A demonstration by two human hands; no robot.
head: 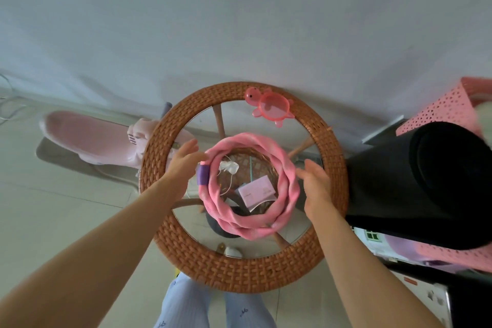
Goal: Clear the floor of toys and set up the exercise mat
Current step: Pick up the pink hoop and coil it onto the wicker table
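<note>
Pink and coiled, the twisted ring (pixel 250 186) lies on the glass middle of the round desk (pixel 239 271), a purple band on its left side. My left hand (pixel 186 160) is at the ring's left edge, fingers straight and fingertips touching it near the purple band. My right hand (pixel 316 184) is just beside the ring's right edge, fingers relaxed and spread; whether it touches, I cannot tell. So both grips are wide, neither closed round anything.

I take the step to be settling this toy on the desk so it stays off the floor. To do it well I would keep the coils stacked one on another, nudge from both sides evenly, and leave the ring well inside the wicker rim, since a loop hanging over the edge could drag the rest down. Glass is slick, so I would push gently.

A pink turtle (pixel 270 108) sits on the far rim of the desk, apart from the ring; I would avoid knocking it. Under the glass a basket holds papers and small bits.

The rolled black mat (pixel 426 181) stands off the desk's right edge, touching the rim or nearly so, still rolled up. A pink perforated box (pixel 439 106) is behind it.
</note>
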